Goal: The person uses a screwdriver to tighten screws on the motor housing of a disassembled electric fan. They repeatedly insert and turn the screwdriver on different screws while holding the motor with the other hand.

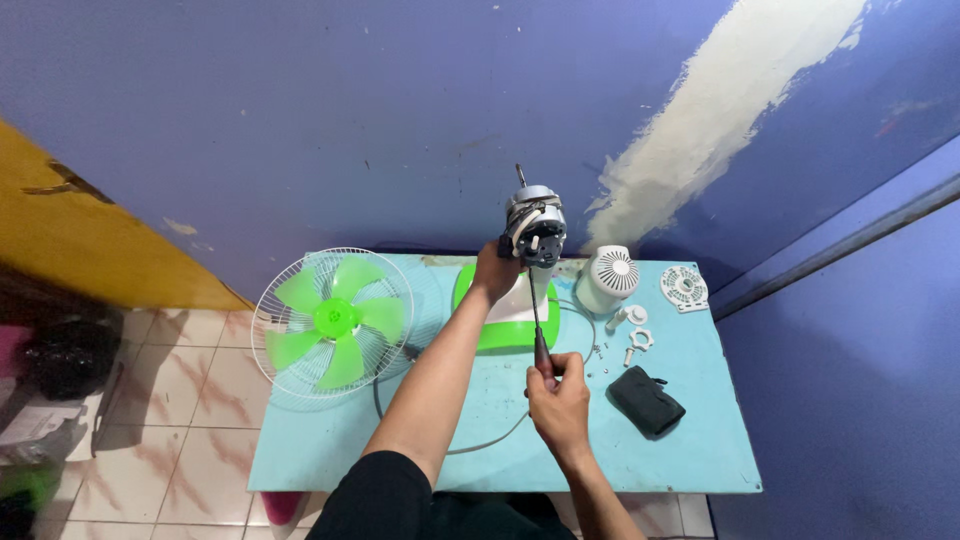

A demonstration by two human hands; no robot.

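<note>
Table point(700, 440), screwdriver point(535, 315) between hands

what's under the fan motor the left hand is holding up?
Below the fan motor stands a white neck on the green fan base, which sits on the blue table. The left hand and the screwdriver in the right hand cover the joint.

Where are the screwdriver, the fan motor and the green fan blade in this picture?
screwdriver point(536, 325): head view, on its thin metal shaft.
fan motor point(534, 225): head view, on its metal body.
green fan blade point(336, 318): head view, on its central hub.
</note>
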